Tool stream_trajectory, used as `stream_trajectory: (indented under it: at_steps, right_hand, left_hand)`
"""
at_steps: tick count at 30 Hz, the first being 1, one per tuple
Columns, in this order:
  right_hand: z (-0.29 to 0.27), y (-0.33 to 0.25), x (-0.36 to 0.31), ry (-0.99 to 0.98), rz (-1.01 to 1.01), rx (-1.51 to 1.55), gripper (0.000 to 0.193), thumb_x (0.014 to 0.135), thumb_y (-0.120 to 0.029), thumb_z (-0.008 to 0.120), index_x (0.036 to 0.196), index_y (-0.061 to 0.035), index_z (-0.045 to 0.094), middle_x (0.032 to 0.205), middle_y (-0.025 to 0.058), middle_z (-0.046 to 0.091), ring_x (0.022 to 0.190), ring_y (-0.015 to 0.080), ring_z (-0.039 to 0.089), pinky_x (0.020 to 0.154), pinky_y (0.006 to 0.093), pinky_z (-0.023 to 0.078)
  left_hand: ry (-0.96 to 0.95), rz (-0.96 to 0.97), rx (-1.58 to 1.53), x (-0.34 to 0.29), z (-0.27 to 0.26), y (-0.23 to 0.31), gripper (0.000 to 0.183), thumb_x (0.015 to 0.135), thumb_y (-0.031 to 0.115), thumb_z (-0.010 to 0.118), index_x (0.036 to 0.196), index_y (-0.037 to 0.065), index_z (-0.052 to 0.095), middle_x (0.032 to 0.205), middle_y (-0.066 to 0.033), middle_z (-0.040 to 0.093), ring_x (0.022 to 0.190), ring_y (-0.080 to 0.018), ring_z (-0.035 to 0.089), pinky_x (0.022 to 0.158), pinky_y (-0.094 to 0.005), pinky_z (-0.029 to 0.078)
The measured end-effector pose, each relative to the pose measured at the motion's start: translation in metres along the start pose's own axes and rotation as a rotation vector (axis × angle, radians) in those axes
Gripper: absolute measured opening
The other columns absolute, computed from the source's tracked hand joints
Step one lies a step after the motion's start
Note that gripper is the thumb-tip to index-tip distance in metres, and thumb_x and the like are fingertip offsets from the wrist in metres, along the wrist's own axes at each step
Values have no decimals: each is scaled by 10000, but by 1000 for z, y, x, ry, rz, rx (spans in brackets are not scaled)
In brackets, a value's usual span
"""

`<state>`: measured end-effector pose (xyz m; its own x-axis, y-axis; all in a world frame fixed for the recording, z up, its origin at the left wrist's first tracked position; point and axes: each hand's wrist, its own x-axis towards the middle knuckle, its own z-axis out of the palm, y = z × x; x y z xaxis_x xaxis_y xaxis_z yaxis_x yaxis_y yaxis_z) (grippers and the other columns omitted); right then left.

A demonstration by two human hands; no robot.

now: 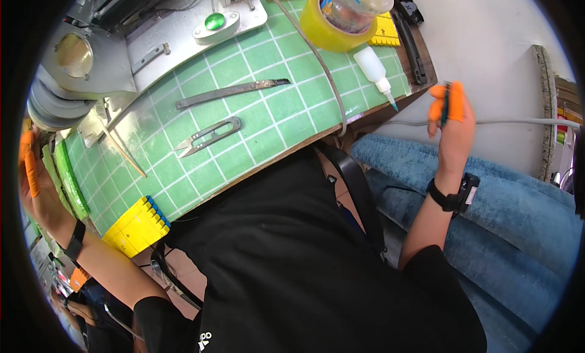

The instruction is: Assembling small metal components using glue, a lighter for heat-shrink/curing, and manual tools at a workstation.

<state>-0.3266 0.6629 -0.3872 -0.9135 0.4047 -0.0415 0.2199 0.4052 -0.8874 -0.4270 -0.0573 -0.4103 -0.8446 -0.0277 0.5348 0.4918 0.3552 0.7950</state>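
Observation:
At the far left, my left hand is raised beside the machine, close to the picture's rim. Orange finger covers are on it; the fingers that show are stretched out, and I see nothing held. My right hand is off the table's right side, above the blue cushioned seat. Its fingers, also in orange covers, are closed around a small dark, narrow thing whose kind I cannot make out. On the green gridded mat lie metal thread snips and a long, thin knife-like blade, both untouched.
A machine with a green button occupies the back left. A squeeze bottle with a teal tip, a yellow tape roll and a cable sit right. A yellow holder is at the front left edge, a thin stick behind it.

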Motion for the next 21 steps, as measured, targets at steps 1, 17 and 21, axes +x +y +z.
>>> stream_trajectory:
  at_steps: [1,17,21]
  right_hand:
    - [9,-2,9,3,-14,7,290,1130,-267,526,1108,-40,705,690,46,609,559,112,542,512,258,420]
    - [73,-40,39,-222,-320,-879,362,870,-258,866,1035,18,700,874,178,702,718,296,644,702,400,534]
    - [56,-54,53,-408,-254,-879,413,816,-219,905,1071,26,692,892,184,699,849,325,701,762,409,541]
  left_hand:
    - [16,-11,-3,3,8,6,370,1076,95,532,1377,-106,609,1429,-274,621,1352,-379,607,1237,-496,393]
    - [17,-27,-65,-4,49,31,234,1056,30,592,1276,-42,628,1264,-159,668,1197,-297,684,1242,-628,339]
    - [-9,-31,-98,1,50,35,244,1054,32,595,1286,-41,623,1245,-160,675,1188,-287,687,1244,-627,338]
